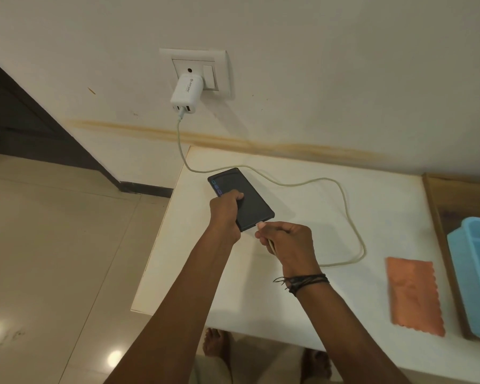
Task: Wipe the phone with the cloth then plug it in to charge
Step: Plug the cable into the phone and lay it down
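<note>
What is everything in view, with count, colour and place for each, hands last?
table: 1, white, against the wall
wall socket: 1, white, above the table
charger: 1, white, plugged into the wall socket
charging cable: 1, pale, from the charger, looping over the table
phone: 1, black, at the table's far left corner
cloth: 1, orange, flat on the table, right side
wooden tray: 1, brown, table's right end
container: 1, light blue, in the wooden tray
wrist threads: black, right wrist
feet: 2, bare, below the table's near edge
left hand: 1, grips the phone
right hand: 1, pinches the charging cable's plug at the phone's near edge
</note>
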